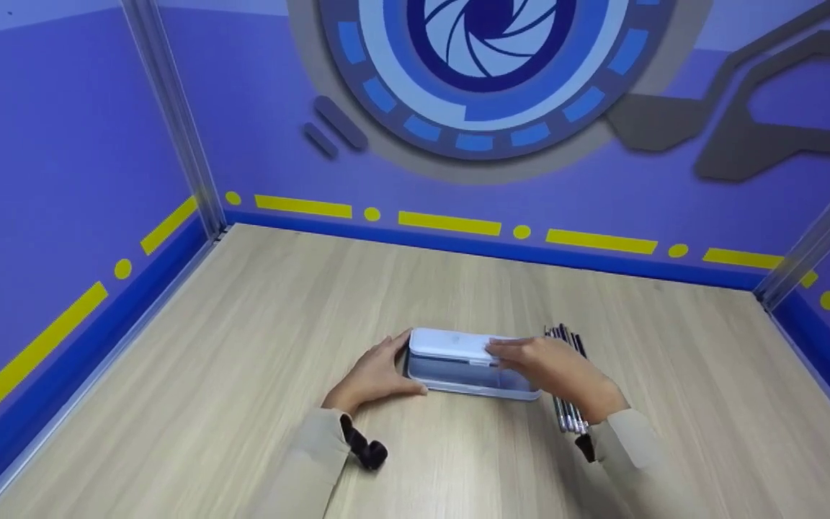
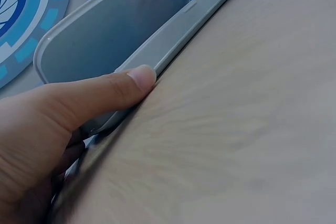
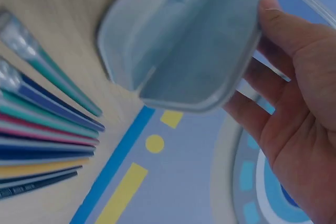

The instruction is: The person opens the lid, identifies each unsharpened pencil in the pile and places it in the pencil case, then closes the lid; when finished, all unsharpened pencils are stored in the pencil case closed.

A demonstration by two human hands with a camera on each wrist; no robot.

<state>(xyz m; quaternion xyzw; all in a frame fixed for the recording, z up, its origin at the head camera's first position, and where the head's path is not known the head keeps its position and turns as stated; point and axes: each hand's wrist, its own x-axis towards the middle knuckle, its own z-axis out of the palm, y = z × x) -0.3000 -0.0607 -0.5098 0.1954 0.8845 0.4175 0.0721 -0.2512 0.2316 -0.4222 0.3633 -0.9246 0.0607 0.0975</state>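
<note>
A pale, translucent pencil case point(image 1: 472, 390) lies on the table with its hinged lid point(image 1: 451, 344) partly raised. My left hand point(image 1: 372, 371) grips the case's left end, its thumb against the front wall point(image 2: 178, 38); the fingers behind are mostly hidden. At the lid's right part, my right hand point(image 1: 563, 371) pinches the edge between thumb and fingers. The right wrist view shows the lid's hollow inner side point(image 3: 210, 51); the visible part of the case holds nothing. Beside the right hand lie several pencils point(image 1: 568, 414) of different colours with silvery ends, partly hidden under the forearm.
The wood-grain table point(image 1: 278, 310) is bordered by blue-purple panels point(image 1: 242, 108) at the back and sides. Metal posts point(image 1: 177, 115) stand at the back corners. A dark strap point(image 1: 366, 448) hangs by the left cuff.
</note>
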